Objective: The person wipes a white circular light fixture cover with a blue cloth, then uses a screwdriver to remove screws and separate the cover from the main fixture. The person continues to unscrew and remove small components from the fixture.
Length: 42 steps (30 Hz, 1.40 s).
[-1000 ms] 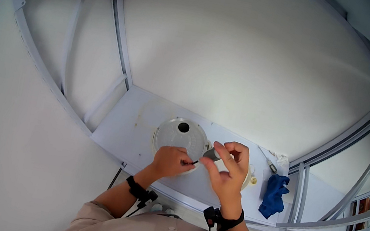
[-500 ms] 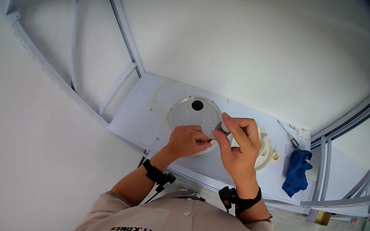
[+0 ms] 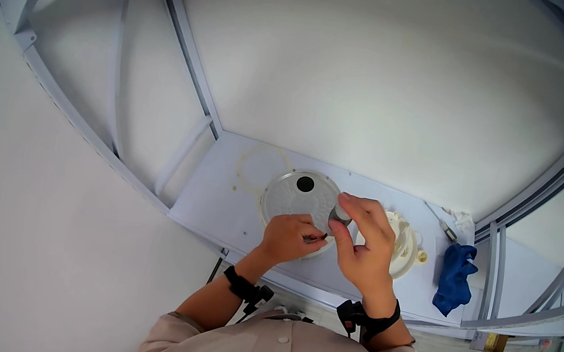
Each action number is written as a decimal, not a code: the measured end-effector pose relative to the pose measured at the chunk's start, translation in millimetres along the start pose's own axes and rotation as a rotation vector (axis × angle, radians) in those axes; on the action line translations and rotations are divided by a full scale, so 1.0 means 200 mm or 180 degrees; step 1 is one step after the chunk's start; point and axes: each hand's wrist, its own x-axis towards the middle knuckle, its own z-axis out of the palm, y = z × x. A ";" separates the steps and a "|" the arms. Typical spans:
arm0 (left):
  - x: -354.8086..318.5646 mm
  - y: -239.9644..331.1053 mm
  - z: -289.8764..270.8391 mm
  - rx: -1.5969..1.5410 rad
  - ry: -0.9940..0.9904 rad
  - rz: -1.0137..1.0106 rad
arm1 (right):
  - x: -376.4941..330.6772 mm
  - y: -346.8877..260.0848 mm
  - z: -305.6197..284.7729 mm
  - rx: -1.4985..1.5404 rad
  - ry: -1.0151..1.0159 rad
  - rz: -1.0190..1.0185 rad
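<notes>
My right hand (image 3: 370, 256) is closed, thumb and fingers gripping a small grey cylinder with a pale top (image 3: 340, 218). It is over the right side of a round, pale grey disc (image 3: 281, 202) with a black round spot (image 3: 305, 184) near its far edge. Close by on the left, my left hand (image 3: 286, 238) is pinched over the disc's near part. A small dark tip shows at its fingertips; what it belongs to is hidden. Both hands cover part of the disc. Just beyond the right hand sits a cream-coloured round plastic part (image 3: 404, 250), partly hidden.
A small yellowish piece (image 3: 421, 257) is beside the cream part. Toward the right end of the white table (image 3: 206, 197) lie a thin-shafted tool (image 3: 448, 232), white crumpled material (image 3: 465, 223) and a blue cloth (image 3: 456, 282). Grey frame posts (image 3: 185, 38) and white panels surround the table.
The whole view has shifted, so the table appears lower. My right hand has turned the cylinder slightly and more of its grey side shows. The left hand keeps its pinch beside it.
</notes>
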 end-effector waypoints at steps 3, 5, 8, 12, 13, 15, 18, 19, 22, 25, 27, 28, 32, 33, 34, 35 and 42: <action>0.01 0.02 -0.03 0.0045 -0.0032 0.0061 | 0.02 -0.01 0.02 0.0300 0.0007 0.0087; 0.01 0.02 -0.02 0.0148 -0.0001 0.0143 | 0.03 -0.02 0.02 0.0204 0.0015 -0.0045; 0.02 0.05 -0.05 0.0282 -0.0041 0.0047 | 0.05 -0.04 0.00 -0.0378 0.0107 -0.0448; 0.02 -0.01 0.00 0.0055 0.0036 0.0153 | -0.01 0.01 -0.01 -0.0427 0.0030 -0.0096; 0.01 0.01 -0.02 0.0072 -0.0005 0.0128 | 0.00 0.00 0.00 -0.0280 0.0036 -0.0163; 0.02 0.02 -0.02 0.0086 -0.0051 0.0084 | 0.01 0.02 0.01 -0.0023 -0.0010 -0.0286; 0.02 0.01 -0.02 0.0145 -0.0068 0.0058 | 0.01 0.03 0.01 0.0069 -0.0037 -0.0491; 0.02 0.01 -0.02 0.0208 -0.0051 0.0068 | 0.03 0.02 0.02 -0.0061 0.0022 -0.0603; 0.01 0.00 0.00 0.0039 0.0027 0.0023 | 0.00 0.08 -0.01 -0.0250 0.0069 -0.0577; 0.02 0.02 -0.02 -0.0052 -0.0053 -0.0061 | 0.00 0.12 -0.03 0.0044 0.0117 -0.0334; 0.02 0.04 -0.03 -0.0055 -0.0121 -0.0082 | 0.00 0.08 -0.01 0.0803 0.0351 0.0164; 0.02 0.04 -0.03 -0.0057 -0.0113 -0.0088 | 0.02 0.07 -0.03 0.0526 0.0228 -0.0045; 0.02 0.03 -0.03 -0.0011 -0.0061 -0.0047 | 0.04 0.08 -0.08 -0.0250 -0.0060 -0.0316; 0.02 0.04 -0.03 0.0001 -0.0083 -0.0061 | 0.03 0.08 -0.08 -0.0275 -0.0048 -0.0233; 0.02 0.04 -0.04 0.0011 -0.0108 -0.0073 | 0.03 0.08 -0.08 -0.0303 -0.0036 -0.0145; 0.02 0.05 -0.04 0.0022 -0.0132 -0.0087 | 0.02 0.08 -0.08 -0.0246 0.0008 -0.0047; 0.01 0.02 -0.02 -0.0044 -0.0076 -0.0080 | 0.06 0.06 -0.04 -0.0031 0.0227 -0.0152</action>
